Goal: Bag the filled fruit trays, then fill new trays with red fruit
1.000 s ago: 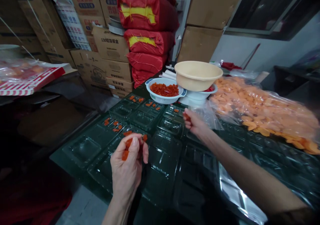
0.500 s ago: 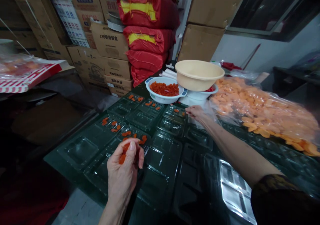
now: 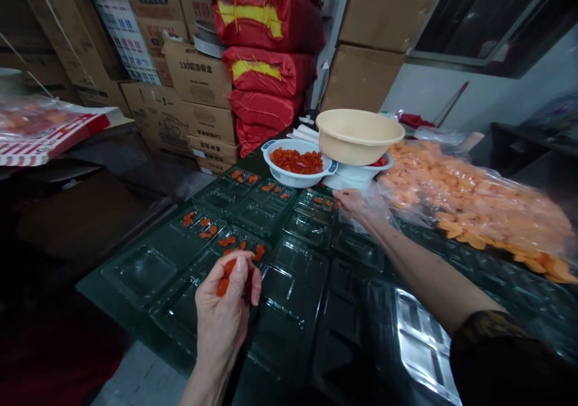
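Note:
My left hand [image 3: 221, 309] is shut on a few strips of orange dried fruit [image 3: 226, 276], pinched against the fingers above a clear plastic compartment tray [image 3: 139, 271]. Just past those fingertips, several orange pieces [image 3: 239, 246] lie in a tray compartment. My right hand [image 3: 353, 203] reaches across to the far side, its fingers close to a tray compartment holding orange pieces [image 3: 323, 200] and its wrist against a loose clear plastic bag [image 3: 361, 210]. Whether those fingers hold anything is hidden.
A white handled bowl [image 3: 295, 162] holds orange pieces. A beige bowl [image 3: 359, 136] sits on a white bowl [image 3: 356, 178]. A large clear bag of pale orange slices [image 3: 469, 204] lies at right. Red sacks [image 3: 262, 62] and cardboard boxes [image 3: 198, 74] are stacked behind.
More orange pieces now lie in the compartment by my left hand. My right hand has pushed further over the tray, its orange piece no longer visible, and a dark sleeve has entered at lower right.

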The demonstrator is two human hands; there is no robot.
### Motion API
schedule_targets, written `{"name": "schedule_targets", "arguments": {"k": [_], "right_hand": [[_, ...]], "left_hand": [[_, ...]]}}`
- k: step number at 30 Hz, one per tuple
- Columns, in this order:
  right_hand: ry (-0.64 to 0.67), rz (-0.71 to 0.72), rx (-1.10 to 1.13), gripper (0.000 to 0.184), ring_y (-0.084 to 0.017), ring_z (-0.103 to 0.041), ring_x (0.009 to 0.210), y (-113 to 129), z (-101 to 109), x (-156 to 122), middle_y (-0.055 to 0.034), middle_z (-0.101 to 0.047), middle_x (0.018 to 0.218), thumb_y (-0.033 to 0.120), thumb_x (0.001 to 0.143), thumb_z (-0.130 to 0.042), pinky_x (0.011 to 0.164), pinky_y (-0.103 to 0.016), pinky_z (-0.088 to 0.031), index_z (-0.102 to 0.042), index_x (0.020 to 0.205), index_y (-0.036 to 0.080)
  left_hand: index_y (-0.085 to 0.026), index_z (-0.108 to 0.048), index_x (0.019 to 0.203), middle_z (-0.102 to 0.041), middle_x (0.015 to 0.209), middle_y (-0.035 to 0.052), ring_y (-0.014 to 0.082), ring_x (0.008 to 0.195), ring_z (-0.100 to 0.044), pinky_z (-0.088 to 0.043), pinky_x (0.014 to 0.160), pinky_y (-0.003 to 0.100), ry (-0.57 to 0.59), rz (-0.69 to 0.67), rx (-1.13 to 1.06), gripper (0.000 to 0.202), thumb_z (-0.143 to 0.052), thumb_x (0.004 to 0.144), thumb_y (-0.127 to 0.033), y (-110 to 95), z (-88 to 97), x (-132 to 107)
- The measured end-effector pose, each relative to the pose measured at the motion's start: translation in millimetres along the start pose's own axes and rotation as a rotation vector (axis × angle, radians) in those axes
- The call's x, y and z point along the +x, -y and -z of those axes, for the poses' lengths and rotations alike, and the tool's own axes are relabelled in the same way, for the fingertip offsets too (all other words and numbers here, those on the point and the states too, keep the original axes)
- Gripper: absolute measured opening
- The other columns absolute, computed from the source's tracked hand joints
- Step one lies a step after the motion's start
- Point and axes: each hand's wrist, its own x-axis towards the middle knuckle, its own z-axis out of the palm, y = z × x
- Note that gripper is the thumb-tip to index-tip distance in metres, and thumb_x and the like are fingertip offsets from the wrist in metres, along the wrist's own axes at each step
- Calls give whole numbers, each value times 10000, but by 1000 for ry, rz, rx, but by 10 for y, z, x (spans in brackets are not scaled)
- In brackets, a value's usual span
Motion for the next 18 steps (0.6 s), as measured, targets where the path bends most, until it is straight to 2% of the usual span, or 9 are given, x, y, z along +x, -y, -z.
{"name": "schedule_targets", "arguments": {"k": [4, 7, 12, 15, 18], "right_hand": [[46, 69, -154, 153, -95, -546, 555, 7, 15, 46, 34, -594, 620, 260, 800, -628, 549, -227, -445, -619, 711, 135], [92, 105, -276, 120, -138, -601, 704, 59, -14, 83, -11, -648, 734, 243, 751, -680, 673, -288, -479, -636, 721, 135], [120, 118, -377, 114, -195, -587, 956, 178, -130, 82, -58, -648, 956, 237, 794, -651, 857, -403, -449, -637, 826, 128], [139, 92, -339, 144, -193, -573, 986, 193, -156, 71, -63, -621, 1031, 261, 847, -598, 867, -405, -455, -625, 913, 136], [173, 33, -234, 203, -182, -588, 924, 164, -123, 65, -58, -604, 1051, 296, 875, -559, 799, -372, -496, -605, 1000, 144]], "left_hand": [[-155, -632, 866, -564, 673, -2, 64, 473, -503, -319, 415, 174, 2, 6, 6, 168, -657, 769, -290, 11, 16, -2], [-154, -632, 870, -562, 668, -3, 61, 473, -497, -324, 419, 174, 1, 22, 10, 178, -659, 768, -297, 19, 13, -3], [-147, -635, 861, -556, 645, -5, 64, 470, -494, -319, 411, 171, -14, 39, 10, 196, -677, 749, -303, 36, -7, -6], [-152, -634, 867, -557, 648, -7, 61, 473, -492, -316, 412, 170, -5, 41, 10, 185, -668, 760, -298, 46, 10, -6], [-155, -637, 860, -567, 678, -2, 63, 486, -500, -314, 416, 171, -12, 25, 9, 171, -666, 764, -293, 43, 42, 0]]}}
